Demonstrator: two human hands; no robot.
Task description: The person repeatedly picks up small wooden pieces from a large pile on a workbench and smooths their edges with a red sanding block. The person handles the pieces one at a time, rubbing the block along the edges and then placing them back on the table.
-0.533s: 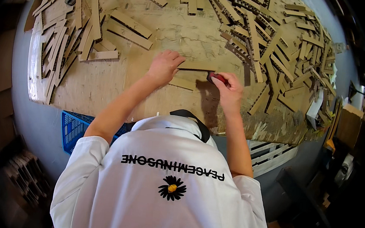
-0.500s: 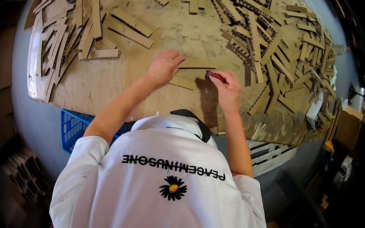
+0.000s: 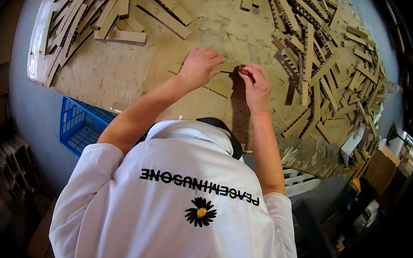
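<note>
A thin tan cardboard strip (image 3: pixel 230 67) lies on the wooden tabletop between my hands. My left hand (image 3: pixel 201 65) is over it, thumb and forefinger on either side of the strip, holding it against the table. In my right hand (image 3: pixel 257 90) is a small red-and-black tool (image 3: pixel 244 71), pinched by the fingers at the strip's right end. Its working tip is too small to make out. Just nearer to me lies a second short strip (image 3: pixel 218 89). A piece of cardboard (image 3: pixel 175 68) sticks out to the left of my left hand.
Loose cardboard strips (image 3: pixel 78 17) are heaped at the left, and a larger heap (image 3: pixel 320 65) covers the right side. Two long strips (image 3: pixel 165 15) lie farther off. A blue plastic crate (image 3: pixel 81 125) stands below the table's (image 3: pixel 122 77) near edge.
My left hand has shifted right along the strip, bringing it closer to my right hand. My right hand with the red tool has moved slightly. The whole view has tilted.
</note>
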